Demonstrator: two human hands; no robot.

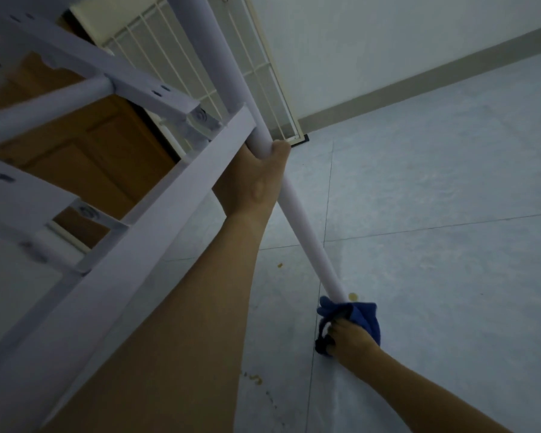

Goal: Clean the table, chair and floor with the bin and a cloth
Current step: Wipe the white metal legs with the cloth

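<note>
Underside view of a white metal frame. The right hand (349, 339) clenches a dark blue cloth (363, 317), its fingers curled into the bunched fabric. The cloth is wrapped about the foot of a white round leg (300, 226), right at floor level. Higher on the same leg, well apart from the cloth, the left hand (256, 179) grasps the tube, with the thumb on one side and the fingers hidden behind it. This upper grip lies just below the point where the leg meets the frame (156, 207), a flat white rail with cross-bars and bolted brackets. Whether the frame belongs to the table or to the chair cannot be told.

Just beyond the cloth, beside the foot of the leg, a yellowish spot (353, 296) marks the pale tiled floor (434, 276). A smaller brown speck (280, 264) lies between the two forearms. A trail of yellow crumbs (256, 380) lies nearer the viewer, next to the left forearm.

Beyond the upper grip stand a white barred grille (200, 85) and a brown wooden door (100, 142) seen through the frame. A grey skirting band (419, 79) runs along the foot of the far wall.
</note>
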